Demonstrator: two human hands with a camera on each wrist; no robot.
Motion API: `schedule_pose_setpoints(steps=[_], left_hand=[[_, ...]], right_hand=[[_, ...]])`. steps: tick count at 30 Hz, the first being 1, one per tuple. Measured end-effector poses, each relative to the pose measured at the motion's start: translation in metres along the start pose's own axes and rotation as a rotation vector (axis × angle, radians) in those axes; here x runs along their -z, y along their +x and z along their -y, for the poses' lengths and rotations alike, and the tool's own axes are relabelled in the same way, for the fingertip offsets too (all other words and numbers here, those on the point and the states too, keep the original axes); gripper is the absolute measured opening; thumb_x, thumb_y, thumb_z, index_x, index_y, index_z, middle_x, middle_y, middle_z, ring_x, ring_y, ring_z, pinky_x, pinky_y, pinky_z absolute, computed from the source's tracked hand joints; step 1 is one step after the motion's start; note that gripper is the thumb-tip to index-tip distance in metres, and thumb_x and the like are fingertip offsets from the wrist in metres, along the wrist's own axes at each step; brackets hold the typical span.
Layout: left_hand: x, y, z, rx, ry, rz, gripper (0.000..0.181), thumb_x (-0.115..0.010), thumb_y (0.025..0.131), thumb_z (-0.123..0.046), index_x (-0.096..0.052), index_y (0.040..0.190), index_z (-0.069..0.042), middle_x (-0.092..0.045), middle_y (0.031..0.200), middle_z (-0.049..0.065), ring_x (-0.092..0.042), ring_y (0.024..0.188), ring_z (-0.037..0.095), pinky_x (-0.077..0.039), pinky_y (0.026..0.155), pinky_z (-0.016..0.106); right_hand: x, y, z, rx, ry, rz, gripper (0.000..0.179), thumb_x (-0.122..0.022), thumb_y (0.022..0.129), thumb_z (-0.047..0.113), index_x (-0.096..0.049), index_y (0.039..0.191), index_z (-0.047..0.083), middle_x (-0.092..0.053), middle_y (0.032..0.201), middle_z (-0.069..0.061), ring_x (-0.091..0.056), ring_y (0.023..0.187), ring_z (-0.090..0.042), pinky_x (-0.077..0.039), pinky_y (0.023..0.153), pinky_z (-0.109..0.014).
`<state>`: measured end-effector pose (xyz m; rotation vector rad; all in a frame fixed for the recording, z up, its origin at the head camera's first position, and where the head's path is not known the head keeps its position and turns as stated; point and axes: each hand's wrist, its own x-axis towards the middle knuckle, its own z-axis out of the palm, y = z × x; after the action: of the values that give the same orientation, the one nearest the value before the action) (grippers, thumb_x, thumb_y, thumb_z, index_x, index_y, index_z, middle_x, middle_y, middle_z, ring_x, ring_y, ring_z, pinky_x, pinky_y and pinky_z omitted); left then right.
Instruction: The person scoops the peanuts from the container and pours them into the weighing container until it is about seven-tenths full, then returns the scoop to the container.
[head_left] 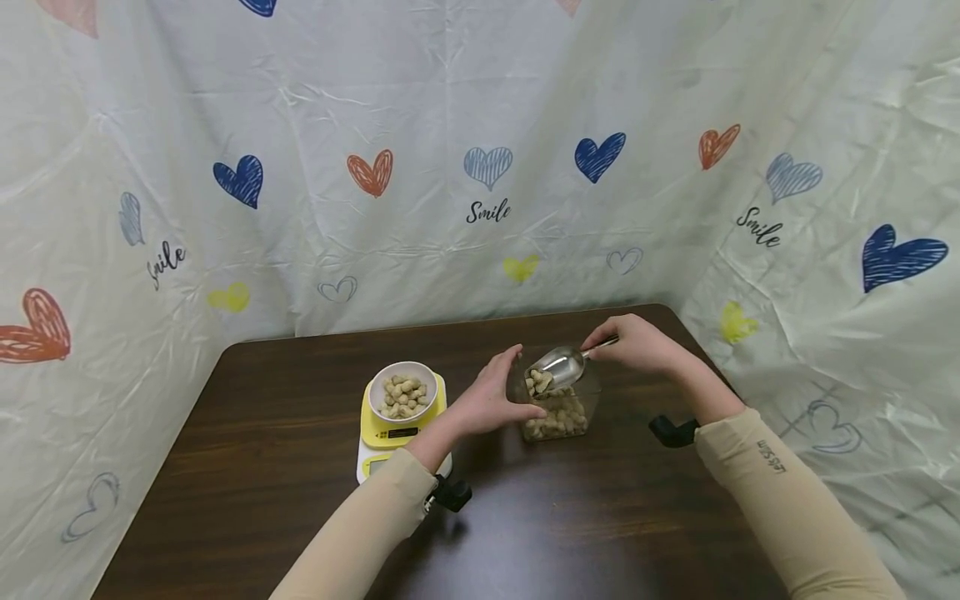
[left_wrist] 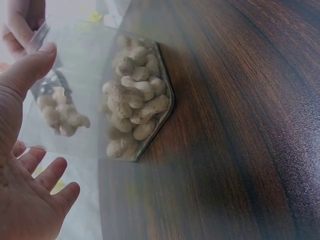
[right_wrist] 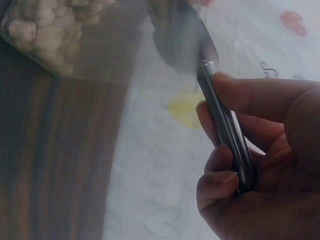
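Observation:
A metal scoop [head_left: 564, 367] with some peanuts in its bowl is tilted down inside the top of a clear container [left_wrist: 82, 47]. My right hand [head_left: 634, 341] holds it by the handle [right_wrist: 231, 135], fingers curled round. More peanuts [left_wrist: 137, 95] lie in the bottom of the container, which stands on the table. My left hand [head_left: 491, 398] is at the container's left side, thumb across its near wall and the other fingers spread. Whether those fingers touch the wall I cannot tell.
To the left of my left hand stands a yellow and white kitchen scale [head_left: 377, 433], its front partly hidden by the left forearm. A white bowl [head_left: 372, 392] of peanuts sits on it. Behind the dark wooden table [head_left: 262, 433] hangs a white sheet printed with hearts [head_left: 420, 275].

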<state>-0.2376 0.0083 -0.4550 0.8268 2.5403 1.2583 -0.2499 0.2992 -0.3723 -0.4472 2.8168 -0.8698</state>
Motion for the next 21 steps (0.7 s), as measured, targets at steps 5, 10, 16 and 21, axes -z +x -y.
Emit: schedule_pose_setpoints(steps=[5,10,16,21], left_hand=[[0.001,-0.001,-0.001,-0.003,-0.011,0.004,0.111,-0.086,0.082,-0.043,-0.016,0.165,-0.016,-0.03,0.163,0.007,-0.032,0.147,0.023,-0.032,0.116,0.045],[0.001,-0.001,-0.001,-0.001,-0.001,0.006,0.112,-0.085,0.082,-0.043,-0.015,0.165,-0.017,-0.029,0.163,0.008,-0.03,0.148,0.024,-0.032,0.116,0.046],[0.001,-0.001,-0.002,0.009,-0.003,0.003,0.111,-0.086,0.082,-0.041,-0.016,0.165,-0.017,-0.027,0.164,0.008,-0.027,0.15,0.024,-0.03,0.117,0.045],[0.001,-0.002,-0.002,0.011,0.005,0.004,0.112,-0.087,0.081,-0.043,-0.017,0.165,-0.017,-0.027,0.165,0.009,-0.026,0.151,0.024,-0.029,0.118,0.045]], right_hand=[[0.001,-0.001,-0.004,-0.034,0.04,-0.002,0.019,-0.07,0.099,0.025,-0.078,0.113,0.016,-0.069,0.124,-0.009,-0.063,0.112,-0.031,-0.051,0.088,-0.05],[0.005,-0.005,-0.008,-0.05,0.082,-0.012,0.019,-0.071,0.098,0.028,-0.079,0.113,0.018,-0.069,0.125,-0.007,-0.061,0.115,-0.031,-0.05,0.089,-0.048],[0.008,-0.009,-0.009,-0.033,0.102,-0.018,0.022,-0.07,0.098,0.028,-0.078,0.115,0.017,-0.069,0.125,-0.007,-0.062,0.115,-0.029,-0.05,0.089,-0.046],[0.012,-0.012,-0.008,-0.037,0.118,-0.034,0.022,-0.07,0.099,0.026,-0.078,0.115,0.015,-0.07,0.125,-0.009,-0.063,0.11,-0.027,-0.05,0.086,-0.043]])
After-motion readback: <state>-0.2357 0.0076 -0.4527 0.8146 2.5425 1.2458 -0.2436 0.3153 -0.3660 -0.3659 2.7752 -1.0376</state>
